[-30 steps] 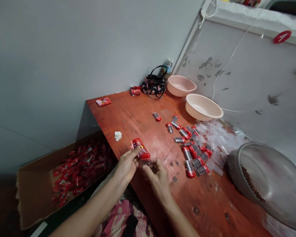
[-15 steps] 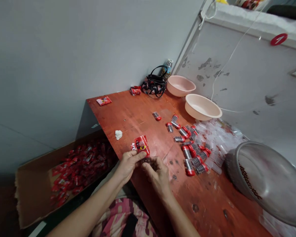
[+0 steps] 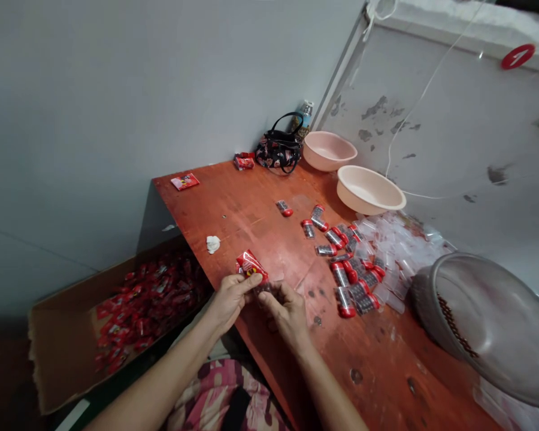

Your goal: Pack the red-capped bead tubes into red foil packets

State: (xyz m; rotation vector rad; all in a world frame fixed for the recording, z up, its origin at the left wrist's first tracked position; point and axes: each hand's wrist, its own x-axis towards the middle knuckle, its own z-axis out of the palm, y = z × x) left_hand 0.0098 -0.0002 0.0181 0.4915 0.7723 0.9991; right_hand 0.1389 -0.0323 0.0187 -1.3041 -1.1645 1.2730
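Observation:
A small shiny red packet (image 3: 252, 264) is pinched between the thumb and fingers of my left hand (image 3: 233, 297), above the table's near edge. Close beside it, my right hand (image 3: 287, 308) is closed on a small clear tube of dark balls (image 3: 264, 288), mostly hidden by fingers, at the packet's lower end. Whether the tube is inside the packet cannot be made out. To the right lie several clear tubes (image 3: 340, 275) with red caps, filled with dark balls, next to a heap of clear empty tubes (image 3: 393, 245).
A cardboard box (image 3: 58, 335) of filled red packets (image 3: 148, 305) stands below left. On the red table (image 3: 233, 203) are flat packets (image 3: 185, 181), a white crumpled wad (image 3: 212, 244), a floral handbag (image 3: 278, 151), pink (image 3: 326, 157) and cream (image 3: 368, 206) basins, and a large metal bowl (image 3: 449, 269) with dark balls.
The red packet has tipped left and creased between my hands, showing less of its printed face. Both hands stay close together at nearly the same spot. The view has shifted slightly.

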